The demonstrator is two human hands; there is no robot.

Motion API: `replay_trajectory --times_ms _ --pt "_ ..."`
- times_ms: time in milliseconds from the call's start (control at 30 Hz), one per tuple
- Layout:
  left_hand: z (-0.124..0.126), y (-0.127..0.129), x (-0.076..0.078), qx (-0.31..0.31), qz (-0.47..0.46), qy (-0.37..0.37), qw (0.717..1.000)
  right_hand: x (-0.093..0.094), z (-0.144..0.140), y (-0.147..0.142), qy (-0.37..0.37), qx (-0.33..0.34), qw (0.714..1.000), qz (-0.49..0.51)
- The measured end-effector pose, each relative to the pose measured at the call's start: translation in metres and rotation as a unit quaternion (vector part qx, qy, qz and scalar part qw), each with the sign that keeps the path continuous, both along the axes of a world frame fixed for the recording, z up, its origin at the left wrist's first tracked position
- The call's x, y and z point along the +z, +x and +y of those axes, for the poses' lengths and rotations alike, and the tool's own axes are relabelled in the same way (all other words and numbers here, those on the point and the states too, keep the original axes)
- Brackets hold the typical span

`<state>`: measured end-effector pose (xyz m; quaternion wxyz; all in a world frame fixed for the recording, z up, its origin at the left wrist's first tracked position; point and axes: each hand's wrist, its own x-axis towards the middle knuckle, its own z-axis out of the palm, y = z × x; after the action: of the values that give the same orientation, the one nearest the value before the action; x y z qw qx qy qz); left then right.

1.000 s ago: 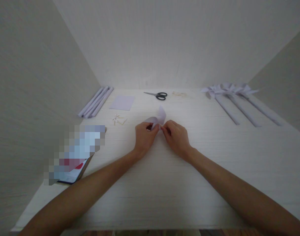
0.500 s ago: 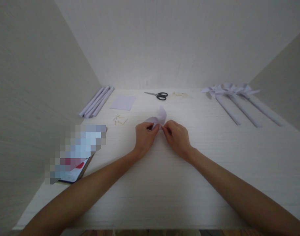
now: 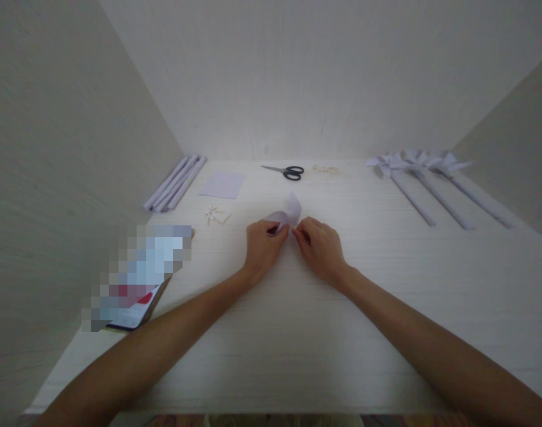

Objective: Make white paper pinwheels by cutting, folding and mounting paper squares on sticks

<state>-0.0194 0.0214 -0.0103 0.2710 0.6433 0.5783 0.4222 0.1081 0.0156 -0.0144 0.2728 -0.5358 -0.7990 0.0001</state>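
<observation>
Over the middle of the table my left hand [image 3: 265, 248] is closed, pinching a pale lilac paper pinwheel [image 3: 294, 209] with curled blades. Part of the pinwheel is hidden behind my fingers. Close beside it, my right hand [image 3: 319, 246] has thumb and forefinger pressed together at the pinwheel's near side; a tiny pale tip shows there, too small to name. Short cotton swab pieces [image 3: 216, 214] lie to the left of my hands. A square paper sheet [image 3: 223, 184] lies flat behind them.
Black-handled scissors [image 3: 292, 173] and small scraps [image 3: 325, 170] lie at the back. Rolled paper tubes [image 3: 175, 184] are at the back left, finished pinwheels on paper sticks [image 3: 444, 198] at the back right. A phone [image 3: 140, 296], partly blurred, rests near my left forearm. Walls enclose the table [image 3: 271, 356].
My hands stay almost in place, still at the pinwheel, with only a very slight shift. Nothing else has visibly moved.
</observation>
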Motion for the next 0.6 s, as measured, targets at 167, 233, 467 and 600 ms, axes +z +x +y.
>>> replay_trajectory --times_ms 167,233,467,600 --pt "0.0003 -0.0003 -0.0007 0.0 0.013 0.027 1.0 0.0008 -0.0012 -0.0003 -0.016 -0.005 1.0 0.014" --pt "0.0003 -0.0001 -0.001 0.001 0.022 0.036 0.999 0.0016 -0.0017 -0.0006 -0.029 -0.003 0.999 0.018" --pt "0.0003 -0.0005 -0.0013 -0.001 0.032 0.04 0.999 0.0001 -0.0007 -0.0004 -0.037 0.0 0.999 0.027" --pt "0.0004 -0.001 -0.0024 -0.006 0.035 0.036 0.999 -0.0013 -0.0004 0.0 -0.014 0.0 0.999 0.038"
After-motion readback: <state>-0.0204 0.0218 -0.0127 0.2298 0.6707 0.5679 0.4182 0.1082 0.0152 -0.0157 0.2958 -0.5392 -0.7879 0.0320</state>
